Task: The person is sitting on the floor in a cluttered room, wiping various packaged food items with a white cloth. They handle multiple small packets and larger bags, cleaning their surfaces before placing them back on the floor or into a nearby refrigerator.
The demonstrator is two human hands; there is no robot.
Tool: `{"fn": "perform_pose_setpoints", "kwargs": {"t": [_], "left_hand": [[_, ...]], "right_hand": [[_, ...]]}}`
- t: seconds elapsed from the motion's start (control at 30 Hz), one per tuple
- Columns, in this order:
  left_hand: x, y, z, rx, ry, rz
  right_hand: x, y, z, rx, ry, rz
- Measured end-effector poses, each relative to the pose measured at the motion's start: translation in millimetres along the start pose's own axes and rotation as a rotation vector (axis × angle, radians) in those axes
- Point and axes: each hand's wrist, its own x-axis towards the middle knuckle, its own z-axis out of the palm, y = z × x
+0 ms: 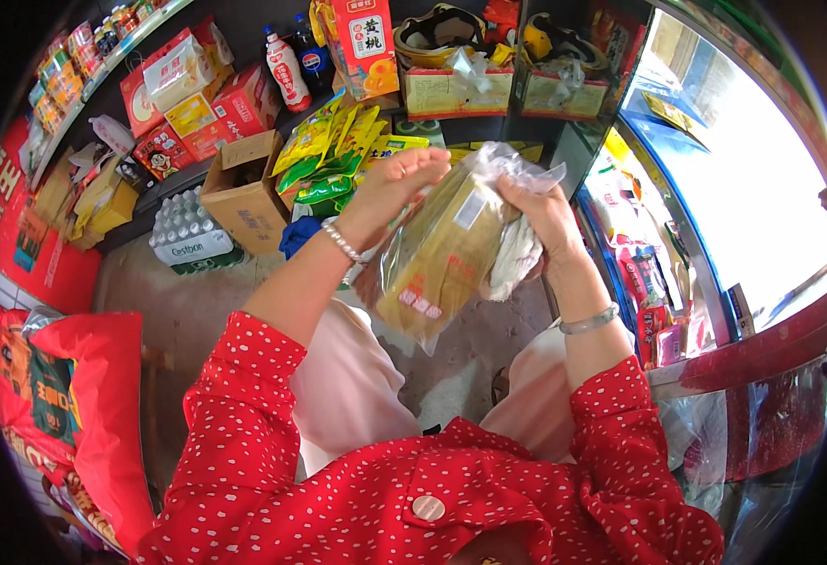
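My right hand (544, 212) grips the gathered top of a clear plastic bag (442, 254) of brownish contents. Red print and a white label mark the bag, which hangs tilted above my knees. A crumpled white cloth (516, 258) is bunched under the same hand, against the bag's side. My left hand (403, 187) lies at the bag's upper left edge, fingers extended and not closed around it. Whether its palm touches the plastic is hard to see.
Yellow and green snack packets (336, 152) and an open cardboard box (244, 191) stand ahead. Left of them is a shrink-wrapped pack of bottles (191, 229). A large red sack (103, 402) sits at my left. A glass display case (639, 247) with packaged goods runs along my right.
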Motion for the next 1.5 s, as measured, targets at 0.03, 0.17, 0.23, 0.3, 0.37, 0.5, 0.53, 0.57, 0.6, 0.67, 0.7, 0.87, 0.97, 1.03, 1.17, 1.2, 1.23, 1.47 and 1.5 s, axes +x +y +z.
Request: {"fn": "perform_pose_setpoints", "kwargs": {"t": [0.03, 0.17, 0.23, 0.3, 0.37, 0.5, 0.53, 0.57, 0.6, 0.67, 0.7, 0.87, 0.97, 1.03, 1.17, 1.2, 1.23, 1.47, 1.5], "left_hand": [[-0.6, 3.8, -2.9, 0.044, 0.042, 0.106], [-22.5, 6.1, 5.8, 0.141, -0.293, 0.187], [-21.1, 7.9, 11.8, 0.164, -0.31, 0.096], [-20.0, 15.2, 12.1, 0.085, -0.33, -0.018], [-24.1, 18.2, 9.7, -0.145, -0.335, -0.207], [-29.8, 10.8, 15.7, -0.223, -0.387, -0.22], [-27.8, 10.3, 19.6, -0.227, -0.364, -0.235], [-26.4, 10.3, 22.8, -0.231, -0.34, -0.25], [-25.3, 13.1, 24.9, -0.256, -0.302, -0.273], [-25.4, 12.8, 25.4, -0.265, -0.289, -0.259], [-26.5, 12.3, 24.6, -0.267, -0.281, -0.255], [-38.9, 18.5, 21.6, 0.099, -0.21, -0.099], [-37.5, 11.4, 14.7, 0.177, -0.245, 0.013], [-40.4, 9.0, 12.7, 0.172, -0.25, 0.007], [-45.3, 8.3, 11.7, 0.186, -0.266, -0.018], [-47.1, 9.3, 12.0, 0.196, -0.262, -0.016], [-49.2, 10.4, 11.9, 0.156, -0.268, -0.028], [-48.0, 26.5, 24.1, -0.119, -0.262, 0.105], [-43.3, 29.4, 26.0, -0.208, -0.239, 0.077]], "right_hand": [[2.1, -1.6, -6.1, 0.026, 0.058, -0.014], [5.3, -8.2, -13.4, 0.006, 0.136, 0.006], [5.6, -7.9, -17.6, 0.095, 0.156, 0.048], [6.7, -6.5, -19.4, 0.171, 0.155, 0.074], [9.0, -5.4, -18.2, 0.235, 0.132, 0.085], [10.3, -1.1, -12.2, 0.464, 0.103, 0.231], [11.5, 1.4, -17.7, 0.567, -0.01, 0.29], [13.2, 4.2, -21.2, 0.607, -0.041, 0.294], [16.2, 6.1, -23.9, 0.651, -0.076, 0.293], [20.6, 8.8, -27.4, 0.688, -0.085, 0.281], [14.7, 3.7, -18.3, 0.688, -0.073, 0.272], [12.7, -9.0, -14.8, 0.228, 0.066, 0.159], [22.0, 1.1, -32.3, 0.068, 0.127, -0.011], [13.8, -13.3, -27.1, 0.135, -0.044, -0.006], [20.8, -5.8, -33.0, 0.181, -0.138, -0.015], [20.3, -4.7, -27.3, 0.202, -0.145, -0.016], [19.4, -3.8, -21.1, 0.223, -0.152, -0.017], [0.7, 47.4, 13.2, 0.061, -0.292, -0.244], [0.2, 32.8, 13.0, 0.138, -0.223, -0.118]]}}
